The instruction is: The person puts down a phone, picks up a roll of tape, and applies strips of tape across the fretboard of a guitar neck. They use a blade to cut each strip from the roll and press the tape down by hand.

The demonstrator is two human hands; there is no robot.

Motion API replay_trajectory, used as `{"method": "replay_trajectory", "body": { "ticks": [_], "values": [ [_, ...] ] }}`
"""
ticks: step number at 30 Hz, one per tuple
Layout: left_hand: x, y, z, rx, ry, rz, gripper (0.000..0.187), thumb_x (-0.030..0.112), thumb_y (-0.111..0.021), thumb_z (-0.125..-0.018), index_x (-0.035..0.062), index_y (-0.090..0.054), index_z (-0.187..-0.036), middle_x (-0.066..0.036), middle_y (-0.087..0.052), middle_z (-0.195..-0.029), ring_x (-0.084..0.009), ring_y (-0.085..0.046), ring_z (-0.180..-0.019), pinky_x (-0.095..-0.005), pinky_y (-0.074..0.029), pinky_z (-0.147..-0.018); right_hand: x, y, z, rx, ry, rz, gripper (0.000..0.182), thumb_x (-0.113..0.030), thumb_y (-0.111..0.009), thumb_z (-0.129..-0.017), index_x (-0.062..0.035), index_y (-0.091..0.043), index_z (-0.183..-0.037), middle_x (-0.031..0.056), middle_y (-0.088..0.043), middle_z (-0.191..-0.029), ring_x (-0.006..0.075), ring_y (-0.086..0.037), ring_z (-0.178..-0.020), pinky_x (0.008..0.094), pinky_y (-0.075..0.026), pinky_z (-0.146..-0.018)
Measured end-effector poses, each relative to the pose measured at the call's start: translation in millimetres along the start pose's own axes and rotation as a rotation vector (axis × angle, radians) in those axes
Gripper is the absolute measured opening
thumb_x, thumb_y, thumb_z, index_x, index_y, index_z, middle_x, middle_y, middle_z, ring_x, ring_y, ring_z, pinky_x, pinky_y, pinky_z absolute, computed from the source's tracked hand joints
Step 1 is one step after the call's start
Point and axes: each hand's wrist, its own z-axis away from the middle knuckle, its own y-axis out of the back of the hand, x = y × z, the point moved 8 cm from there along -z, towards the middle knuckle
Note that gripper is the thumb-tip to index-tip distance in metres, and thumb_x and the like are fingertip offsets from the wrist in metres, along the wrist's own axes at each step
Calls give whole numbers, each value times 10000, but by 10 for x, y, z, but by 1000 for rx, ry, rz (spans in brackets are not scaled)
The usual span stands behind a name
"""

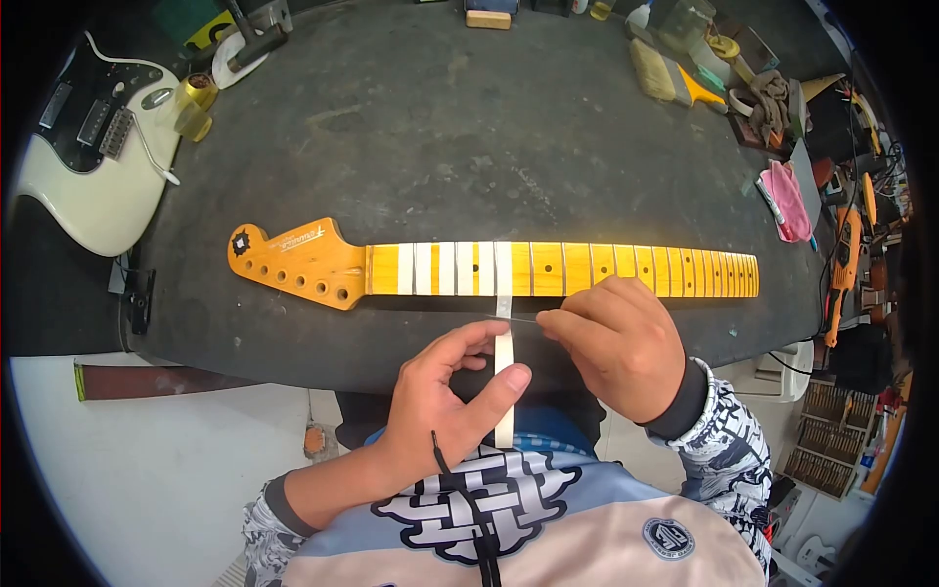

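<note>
A wooden guitar neck [572, 257] lies across the dark table, its headstock to the left. White tape strips cover several spaces between the frets. One longer tape strip [504, 425] runs off the neck's front edge towards the person's lap. My left hand [450, 383] is at this strip, index fingertip on its upper part and thumb across it lower down; its other fingers are partly hidden. My right hand [626, 340] pinches the end of a thin metallic piece [523, 320], just in front of the neck, whose other end reaches the strip by my left fingertip.
A cream electric guitar body [93, 147] is at the left, beside a yellow-topped jar [194, 106]. A wide brush [675, 76], a jar [688, 24] and a pink cloth [785, 201] are at the right. An orange tool [844, 264] hangs beyond the table's right edge.
</note>
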Motion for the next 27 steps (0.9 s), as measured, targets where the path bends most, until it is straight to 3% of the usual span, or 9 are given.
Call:
{"method": "replay_trajectory", "body": {
  "ticks": [8, 14, 15, 18, 20, 21, 23, 26, 27],
  "values": [
    [10, -8, 15, -9, -27, -22, 513, 290, -802, -879, -32, -651, -1249, -168, -718, -1111, -207, -689, -1007, -332, -535, -914, -9, -106, -58, -9, 28, 20, 283, -37, -719, -715, -59, -734, -997, 62, -658, -877, 257, -631, -815, 381, -489, -736],
    [31, 58, 113, -113, -248, -66, 526, 257, -816, -855, -1, -635, -1276, -154, -702, -1140, -217, -673, -1058, -326, -519, -940, 122, 19, -7, 0, -108, -135, 196, -53, -780, -756, -90, -751, -946, 45, -699, -871, 254, -651, -816, 368, -482, -752],
    [7, 69, 140, -149, -246, -27, 561, 252, -818, -851, -22, -615, -1298, -166, -668, -1212, -220, -647, -1118, -336, -501, -984, 154, 56, -26, -25, -139, -188, 159, -72, -803, -782, -73, -758, -935, 66, -717, -864, 257, -667, -810, 357, -504, -752],
    [-87, 91, 235, -219, -154, 259, 728, 418, -796, -886, -65, -526, -1359, -206, -591, -1345, -247, -602, -1202, -395, -474, -1049, 365, 249, -91, 47, -340, -330, 151, -78, -806, -804, -56, -764, -948, 83, -730, -877, 237, -684, -797, 345, -528, -737],
    [-64, 134, 273, -246, -153, 293, 786, 495, -785, -876, -65, -524, -1361, -211, -588, -1342, -265, -603, -1207, -415, -484, -1049, 661, 293, -246, 152, -408, -312, 151, -81, -771, -850, -23, -762, -989, 95, -740, -839, 171, -662, -728, 318, -530, -694],
    [-56, 146, 301, -257, -151, 308, 796, 509, -780, -875, -65, -523, -1362, -211, -593, -1336, -266, -606, -1203, -417, -484, -1051, 893, 199, -311, 35, -599, -390, 188, -111, -768, -859, -12, -755, -1018, 102, -739, -819, 162, -649, -711, 311, -523, -676],
    [-36, 181, 343, -253, -129, 303, 843, 571, -771, -857, -61, -528, -1359, -214, -609, -1313, -275, -618, -1193, -430, -485, -1058, 1229, 49, -478, -23, -551, -256, 223, -145, -777, -857, -6, -752, -1029, 111, -736, -843, 185, -665, -760, 334, -522, -701],
    [-71, 303, 404, -268, -184, 469, 751, 379, -812, -877, -87, -512, -1384, -218, -565, -1368, -263, -588, -1228, -393, -461, -1077, 1241, -42, -482, 10, -416, 57, 223, -173, -780, -858, -24, -762, -1023, 126, -723, -968, 262, -672, -924, 378, -524, -813],
    [-73, 352, 414, -246, -188, 449, 805, 451, -809, -867, -86, -508, -1388, -228, -571, -1366, -265, -590, -1229, -396, -460, -1077, 1169, -21, -494, 48, -333, 192, 221, -182, -780, -860, -30, -764, -1021, 131, -717, -1010, 287, -668, -977, 391, -522, -850]
  ]
}}
